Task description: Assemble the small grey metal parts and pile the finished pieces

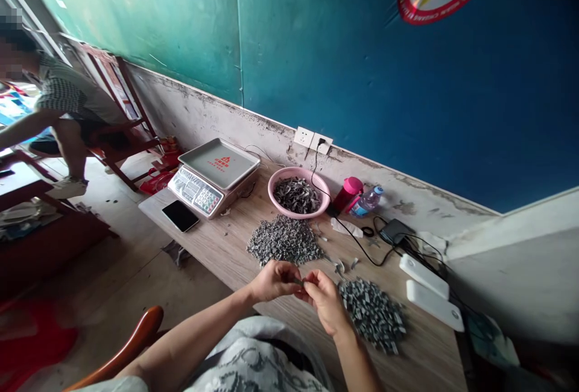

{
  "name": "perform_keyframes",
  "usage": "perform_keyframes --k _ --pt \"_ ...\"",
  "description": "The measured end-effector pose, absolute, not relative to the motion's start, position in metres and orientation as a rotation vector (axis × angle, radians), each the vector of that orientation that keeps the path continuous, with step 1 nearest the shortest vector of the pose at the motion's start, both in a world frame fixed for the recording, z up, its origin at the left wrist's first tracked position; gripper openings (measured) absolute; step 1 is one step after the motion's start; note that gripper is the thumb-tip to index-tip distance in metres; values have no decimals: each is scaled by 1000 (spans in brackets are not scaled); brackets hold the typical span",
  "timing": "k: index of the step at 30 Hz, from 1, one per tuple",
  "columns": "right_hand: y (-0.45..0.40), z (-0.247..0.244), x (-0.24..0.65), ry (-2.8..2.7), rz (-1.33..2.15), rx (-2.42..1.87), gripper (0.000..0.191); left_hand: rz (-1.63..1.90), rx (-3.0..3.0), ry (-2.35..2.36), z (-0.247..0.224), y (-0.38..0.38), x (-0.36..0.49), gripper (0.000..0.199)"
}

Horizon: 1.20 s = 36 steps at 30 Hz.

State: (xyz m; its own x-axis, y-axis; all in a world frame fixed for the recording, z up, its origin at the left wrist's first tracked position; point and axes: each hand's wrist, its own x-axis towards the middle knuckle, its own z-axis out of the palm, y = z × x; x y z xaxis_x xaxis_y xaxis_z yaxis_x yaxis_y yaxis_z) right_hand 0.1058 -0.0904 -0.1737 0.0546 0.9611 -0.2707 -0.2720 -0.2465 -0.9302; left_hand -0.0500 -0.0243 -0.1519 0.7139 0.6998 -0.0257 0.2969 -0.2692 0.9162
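Observation:
My left hand (277, 280) and my right hand (324, 300) meet over the front of the table, fingertips pinched together. Between them is a small dark grey-green piece (298, 282), mostly covered by the fingers, so its exact kind is hard to make out. Just beyond my left hand lies a heap of small grey pieces (284, 240). Beside my right hand is a second pile of chunkier grey pieces (373, 313). A pink plastic basket (275, 199) behind the first heap holds dark, curled strips (296, 194).
A weighing scale (212, 178) and a phone (180, 216) occupy the table's left part. Along the wall stand a pink-lidded bottle (348, 193) and a water bottle (367, 202). Cables, a black adapter (395, 231) and white boxes (429, 289) lie right. A person (67, 96) sits far left.

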Motion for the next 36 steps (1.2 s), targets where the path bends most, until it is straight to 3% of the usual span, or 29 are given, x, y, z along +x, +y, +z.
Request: perform_keyframes --k 7,11,16,22,31,36 --pt "-99 -229 139 -961 1287 -1586 17 282 1942 942 -217 -30 -23 20" --pt "-99 -259 184 -1128 1042 -1920 10 210 2124 1147 -242 -21 -22 26" --pt "-71 -276 215 -1332 601 -2193 18 -8 2328 1172 -265 -10 -22 30" --pt "-19 -282 202 -1625 369 -2257 22 -188 2482 1171 -269 -8 -10 33" --pt "-1 -291 193 -1506 462 -2225 22 -252 2515 1281 -266 0 8 32" --pt "4 -278 205 -1164 681 -2009 8 -269 2504 1306 -269 5 8 28"
